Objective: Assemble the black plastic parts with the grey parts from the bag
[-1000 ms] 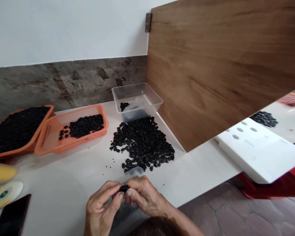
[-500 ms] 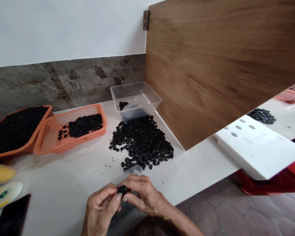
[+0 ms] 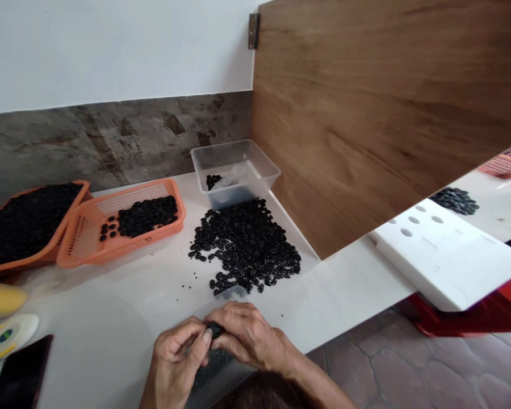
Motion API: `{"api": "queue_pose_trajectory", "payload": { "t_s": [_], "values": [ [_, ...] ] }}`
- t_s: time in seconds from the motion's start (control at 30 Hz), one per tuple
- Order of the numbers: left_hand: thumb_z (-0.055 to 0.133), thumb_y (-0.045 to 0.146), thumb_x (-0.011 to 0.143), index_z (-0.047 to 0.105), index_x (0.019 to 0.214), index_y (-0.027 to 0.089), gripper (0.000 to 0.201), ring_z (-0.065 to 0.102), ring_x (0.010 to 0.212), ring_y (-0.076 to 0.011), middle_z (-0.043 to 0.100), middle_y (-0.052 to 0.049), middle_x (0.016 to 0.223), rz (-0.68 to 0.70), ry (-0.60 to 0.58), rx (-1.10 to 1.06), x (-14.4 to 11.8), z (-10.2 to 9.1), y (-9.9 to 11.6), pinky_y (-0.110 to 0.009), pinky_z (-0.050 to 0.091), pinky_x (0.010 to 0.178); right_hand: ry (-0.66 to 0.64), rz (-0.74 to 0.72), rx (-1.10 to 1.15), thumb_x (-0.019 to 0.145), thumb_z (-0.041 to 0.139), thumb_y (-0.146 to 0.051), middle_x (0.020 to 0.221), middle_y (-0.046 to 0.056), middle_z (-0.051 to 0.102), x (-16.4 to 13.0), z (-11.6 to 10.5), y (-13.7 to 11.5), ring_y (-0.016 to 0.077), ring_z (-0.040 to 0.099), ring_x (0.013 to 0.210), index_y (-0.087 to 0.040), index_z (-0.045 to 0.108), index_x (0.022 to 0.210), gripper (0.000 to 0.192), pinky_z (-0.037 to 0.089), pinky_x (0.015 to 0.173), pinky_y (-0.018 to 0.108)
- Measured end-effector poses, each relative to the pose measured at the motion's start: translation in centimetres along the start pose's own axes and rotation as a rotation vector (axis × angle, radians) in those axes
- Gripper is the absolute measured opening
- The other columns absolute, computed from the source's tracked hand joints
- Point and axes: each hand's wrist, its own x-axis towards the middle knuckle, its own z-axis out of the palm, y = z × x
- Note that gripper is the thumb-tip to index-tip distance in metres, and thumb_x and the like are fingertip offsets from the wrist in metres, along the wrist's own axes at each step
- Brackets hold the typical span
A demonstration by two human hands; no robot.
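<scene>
Both hands meet over a clear plastic container [image 3: 226,379] at the table's near edge, which has dark small bits in it. A small black oval piece [image 3: 214,328] is pinched between them. My left hand [image 3: 179,351] holds it from the left, thumb on top, and my right hand [image 3: 247,334] grips it from the right with thumb and fingers. Fingers hide part of the piece, so its exact kind is unclear. Just beyond the hands lies a loose pile of similar black pieces [image 3: 251,244], several with slots or holes.
An orange basket [image 3: 123,248] holding black round pieces and a fuller orange basket [image 3: 74,218] stand left. Behind the pile is a clear tub [image 3: 234,196]. A phone [image 3: 20,372] and tape roll [image 3: 11,336] lie near left. A wooden panel [image 3: 366,113] borders the right.
My hands stay together on the black piece, with the fingers closing slightly more over it. The left hand has shifted a little to the right.
</scene>
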Motion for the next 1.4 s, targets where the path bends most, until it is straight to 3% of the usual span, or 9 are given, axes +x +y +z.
{"api": "queue_pose_trajectory", "payload": {
  "t_s": [0.17, 0.37, 0.47, 0.63, 0.8, 1.07, 1.3, 1.4],
  "values": [
    [0.06, 0.034, 0.083, 0.066, 0.062, 0.016, 0.028, 0.049, 0.045, -0.0098, 0.053, 0.003, 0.049, 0.004, 0.021, 0.007, -0.1, 0.1, -0.3, -0.018, 0.039, 0.049, 0.034, -0.014, -0.015, 0.101, 0.029, -0.041, 0.073, 0.004, 0.061, -0.2, 0.4, 0.2, 0.0129, 0.056, 0.067, -0.014, 0.055, 0.1, 0.038, 0.045, 0.065, 0.021],
    [0.055, 0.034, 0.087, 0.064, 0.06, 0.016, 0.034, 0.053, 0.044, -0.0114, 0.058, 0.001, 0.046, 0.046, -0.035, 0.045, -0.3, -0.2, -1.1, -0.019, 0.043, 0.048, 0.15, -0.05, -0.121, 0.102, 0.029, -0.039, 0.061, 0.0, 0.053, -0.2, 1.1, 0.0, 0.0127, 0.047, 0.054, -0.014, 0.053, 0.093, 0.036, 0.042, 0.055, 0.024],
    [0.055, 0.034, 0.087, 0.063, 0.06, 0.017, 0.033, 0.054, 0.044, -0.0116, 0.059, 0.001, 0.047, 0.084, -0.006, 0.079, -0.4, -0.2, -1.3, -0.018, 0.044, 0.048, 0.197, -0.035, -0.147, 0.101, 0.035, -0.034, 0.057, -0.002, 0.049, -0.3, 1.5, -0.3, 0.0127, 0.044, 0.049, -0.015, 0.052, 0.09, 0.027, 0.04, 0.052, 0.025],
    [0.055, 0.035, 0.087, 0.064, 0.06, 0.016, 0.034, 0.054, 0.043, -0.0122, 0.058, 0.0, 0.046, 0.089, -0.009, 0.056, -0.3, 0.2, -1.1, -0.019, 0.044, 0.047, 0.211, 0.019, 0.032, 0.1, 0.038, -0.027, 0.062, -0.001, 0.059, -0.5, 2.0, -0.6, 0.0102, 0.053, 0.053, -0.016, 0.051, 0.099, 0.018, 0.045, 0.057, 0.02],
    [0.057, 0.037, 0.085, 0.06, 0.055, 0.018, 0.035, 0.05, 0.045, -0.0113, 0.055, 0.002, 0.047, 0.047, 0.074, -0.005, -0.5, 0.9, 0.2, -0.019, 0.041, 0.049, 0.35, 0.0, 0.04, 0.099, 0.042, -0.039, 0.068, 0.004, 0.067, -0.2, 1.9, -0.7, 0.0122, 0.06, 0.056, -0.013, 0.049, 0.119, 0.034, 0.049, 0.058, 0.02],
    [0.059, 0.034, 0.084, 0.063, 0.059, 0.018, 0.03, 0.047, 0.047, -0.0102, 0.051, 0.003, 0.049, 0.033, 0.113, -0.068, -0.9, 1.0, 0.4, -0.02, 0.037, 0.051, 0.326, 0.094, 0.138, 0.093, 0.054, -0.039, 0.074, 0.005, 0.068, -0.1, 1.6, -1.0, 0.0114, 0.063, 0.063, -0.013, 0.057, 0.109, 0.031, 0.049, 0.062, 0.018],
    [0.059, 0.032, 0.083, 0.063, 0.058, 0.017, 0.029, 0.051, 0.046, -0.0115, 0.054, 0.002, 0.049, 0.084, 0.093, -0.047, -0.5, 0.4, 0.1, -0.02, 0.041, 0.05, 0.248, 0.11, 0.363, 0.099, 0.035, -0.044, 0.079, 0.008, 0.067, -0.2, 0.9, -1.2, 0.0153, 0.061, 0.075, -0.013, 0.063, 0.103, 0.043, 0.051, 0.072, 0.026],
    [0.06, 0.032, 0.082, 0.065, 0.06, 0.017, 0.027, 0.051, 0.045, -0.0119, 0.058, 0.0, 0.053, 0.078, 0.069, -0.069, -0.4, 0.2, 0.1, -0.021, 0.041, 0.049, 0.301, 0.202, 0.518, 0.098, 0.041, -0.041, 0.077, 0.008, 0.066, -0.2, 0.4, -1.3, 0.0144, 0.061, 0.072, -0.012, 0.067, 0.098, 0.038, 0.051, 0.071, 0.027]
  ]
}}
